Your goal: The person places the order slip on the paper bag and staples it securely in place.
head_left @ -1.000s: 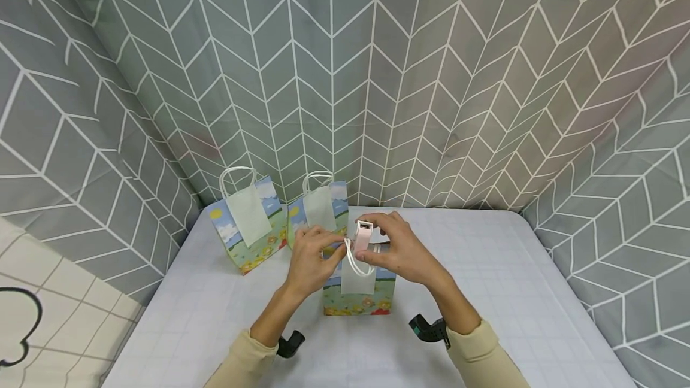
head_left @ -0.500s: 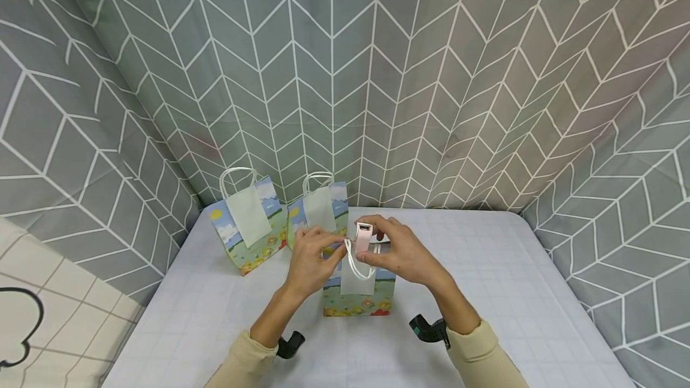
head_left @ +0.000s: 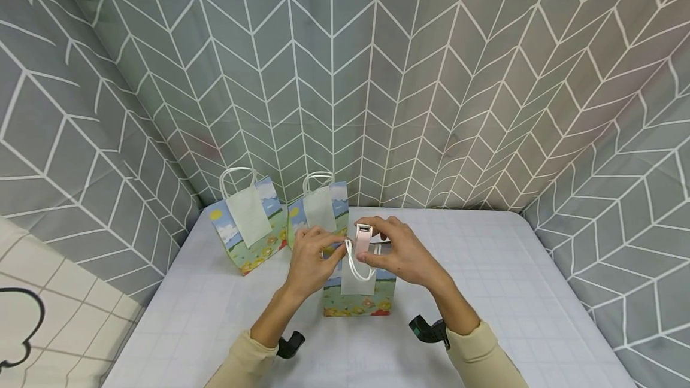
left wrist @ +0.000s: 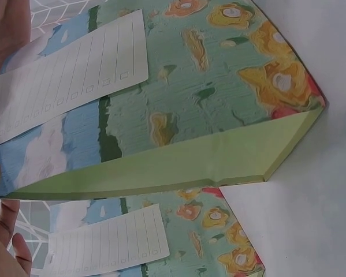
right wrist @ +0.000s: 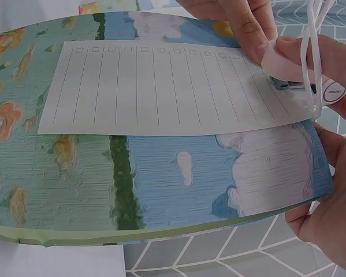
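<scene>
My right hand (head_left: 398,250) grips a small pink-and-white stapler (head_left: 363,241) at the top of the front paper gift bag (head_left: 358,305). In the right wrist view the stapler (right wrist: 281,64) sits over the upper end of a lined paper sheet (right wrist: 161,86) on the bag's face. My left hand (head_left: 314,261) pinches the bag's top edge beside the stapler. The white rope handle (right wrist: 312,57) hangs in front of the stapler. The bag stands upright, printed with blue sky, clouds and flowers.
Two similar bags stand behind: a tilted one at far left (head_left: 250,223) and one in the back middle (head_left: 320,205), both with white sheets on their fronts. The white-covered table (head_left: 463,340) ends at a patterned grey curtain (head_left: 409,106).
The stapler in my right hand has lowered very slightly. Both hands stay at the bag's top, and the other bags have not moved.
</scene>
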